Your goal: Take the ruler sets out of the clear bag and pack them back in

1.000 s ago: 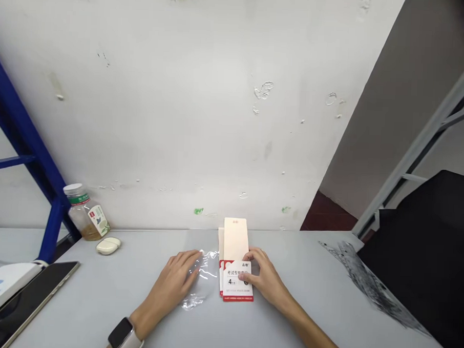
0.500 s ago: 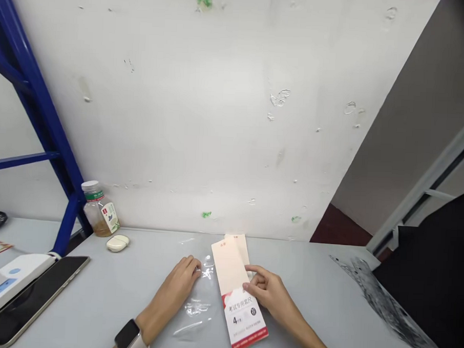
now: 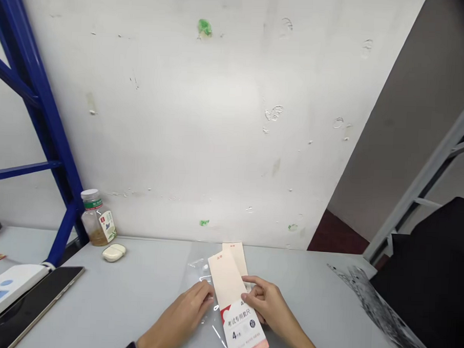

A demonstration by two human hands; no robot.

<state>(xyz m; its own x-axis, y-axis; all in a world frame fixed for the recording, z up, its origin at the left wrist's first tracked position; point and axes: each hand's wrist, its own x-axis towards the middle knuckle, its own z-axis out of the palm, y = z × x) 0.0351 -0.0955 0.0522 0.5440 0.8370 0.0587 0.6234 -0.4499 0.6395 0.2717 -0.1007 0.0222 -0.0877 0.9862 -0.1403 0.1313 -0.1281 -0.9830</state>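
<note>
My right hand had its grip closed on the cream card, thumb and fingers pinching it from the right side just above the red-and-white printed label, which carried Chinese print and a large 4. The card sat tilted, with its lower end running off the bottom of the view. A second cream card lay behind it, overlapping, its top end sticking out further up, both near the middle of the front of the worktop. My left hand sat just beside the card's left edge, fingers curled over a clear plastic wrapper; I couldn't tell if that grip was actually closed on the film. The wrapper lay spread on the worktop, partly under the cards. Further left were a glass jar with a white lid and brownish contents, a cream oval case in front of it, then a dark tablet and a white device at the edge. A blue steel shelf frame stood against the scuffed white wall, and a black cloth hung at right.
</note>
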